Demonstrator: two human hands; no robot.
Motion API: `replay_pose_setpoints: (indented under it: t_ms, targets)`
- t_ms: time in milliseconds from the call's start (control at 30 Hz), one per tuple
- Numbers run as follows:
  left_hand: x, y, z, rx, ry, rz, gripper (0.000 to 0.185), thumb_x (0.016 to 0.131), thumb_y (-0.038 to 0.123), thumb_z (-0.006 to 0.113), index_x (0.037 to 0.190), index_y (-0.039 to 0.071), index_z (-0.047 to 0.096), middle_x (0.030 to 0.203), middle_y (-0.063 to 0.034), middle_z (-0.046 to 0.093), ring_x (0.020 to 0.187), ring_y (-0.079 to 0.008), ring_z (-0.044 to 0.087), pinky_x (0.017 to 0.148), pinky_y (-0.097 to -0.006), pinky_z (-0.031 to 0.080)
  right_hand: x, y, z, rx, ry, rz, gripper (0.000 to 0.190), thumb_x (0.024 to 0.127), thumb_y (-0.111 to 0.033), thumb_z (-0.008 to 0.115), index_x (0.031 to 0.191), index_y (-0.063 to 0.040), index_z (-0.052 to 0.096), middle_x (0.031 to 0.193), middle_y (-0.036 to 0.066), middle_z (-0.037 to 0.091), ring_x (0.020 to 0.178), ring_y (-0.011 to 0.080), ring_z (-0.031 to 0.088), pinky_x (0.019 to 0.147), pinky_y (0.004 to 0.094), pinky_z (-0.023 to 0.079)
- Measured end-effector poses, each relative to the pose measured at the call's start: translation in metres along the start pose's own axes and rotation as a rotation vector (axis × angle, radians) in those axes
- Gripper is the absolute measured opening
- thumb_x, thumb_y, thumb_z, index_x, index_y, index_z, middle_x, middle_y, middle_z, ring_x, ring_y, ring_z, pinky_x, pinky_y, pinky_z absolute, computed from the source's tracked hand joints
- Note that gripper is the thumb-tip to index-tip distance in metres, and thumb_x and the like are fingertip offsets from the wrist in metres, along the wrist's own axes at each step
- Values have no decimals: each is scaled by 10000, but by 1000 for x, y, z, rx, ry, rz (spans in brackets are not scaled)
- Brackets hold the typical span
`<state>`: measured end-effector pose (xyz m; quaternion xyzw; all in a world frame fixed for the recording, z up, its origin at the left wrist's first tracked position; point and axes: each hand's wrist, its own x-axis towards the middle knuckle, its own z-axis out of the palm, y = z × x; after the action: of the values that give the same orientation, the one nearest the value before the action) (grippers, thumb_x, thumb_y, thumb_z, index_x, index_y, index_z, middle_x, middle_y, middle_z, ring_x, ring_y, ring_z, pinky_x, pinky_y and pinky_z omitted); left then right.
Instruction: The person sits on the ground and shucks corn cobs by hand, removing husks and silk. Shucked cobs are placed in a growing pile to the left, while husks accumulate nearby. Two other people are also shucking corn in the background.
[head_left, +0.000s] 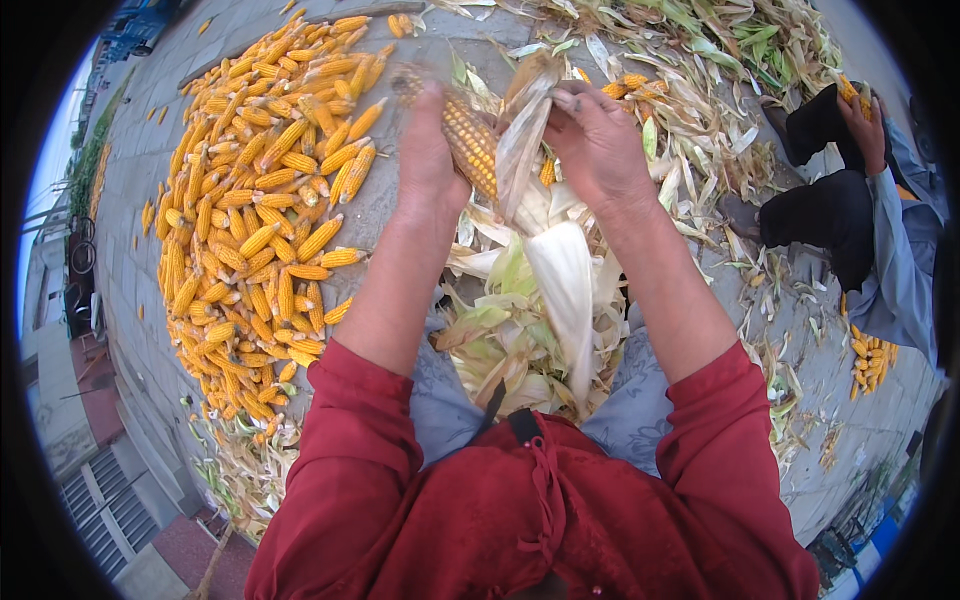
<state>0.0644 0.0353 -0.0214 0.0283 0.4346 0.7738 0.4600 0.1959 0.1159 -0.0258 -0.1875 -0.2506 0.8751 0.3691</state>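
A partly husked ear of yellow corn (470, 139) is held up between both hands, its tip pointing to the upper left and blurred. My left hand (433, 150) is closed around the bare kernels. With its fingertips, my right hand (592, 135) pinches a dry brown part of the husk (525, 127) at the ear's right side. A pale peeled husk leaf (562, 277) hangs down below. Loose green and cream husks (502, 337) lie between my knees. To the left is a big heap of husked corn ears (255, 217) on the pavement.
At the right edge a co-worker in dark trousers (817, 217) sits holding corn. A mound of husks (720, 45) with some ears lies at the top right. More husks (255, 465) are at the lower left, and a small corn pile (870, 364) is at the far right.
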Motion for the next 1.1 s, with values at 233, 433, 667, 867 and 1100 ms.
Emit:
replay_pose_setpoints:
  t_ms: [233,433,667,867,1100]
  targets:
    - [20,33,-22,145,168,102,533,925,531,475,1074,20,447,883,-165,567,775,-275,611,670,-405,562,-21,-12,15,-165,-232,298,171,878,-48,530,990,71,580,888,122,627,701,178,602,658,295,498]
    - [26,72,-51,129,370,254,590,922,549,470,1150,9,402,890,-166,547,804,-296,604,699,-435,561,-54,-10,16,-593,-423,471,172,846,-124,580,910,24,639,703,33,608,613,91,544,573,245,441]
    - [5,136,-81,30,654,545,511,972,412,430,1264,-4,380,1111,-179,474,977,-294,555,827,-435,539,-98,-2,-5,-971,-392,595,193,870,-202,607,888,-22,674,708,24,627,569,61,549,527,233,442]
    - [5,99,-43,276,184,572,400,931,379,542,1053,10,448,873,-89,517,774,-189,585,686,-401,551,-35,9,10,-1064,12,-68,426,865,-399,620,954,17,629,830,72,648,716,150,601,630,292,476]
    - [13,69,-34,211,41,495,391,862,406,654,941,52,509,742,-76,567,636,-194,608,569,-342,542,-44,32,25,-1841,-343,-120,477,750,-474,697,970,-60,611,911,122,651,864,322,632,719,428,495]
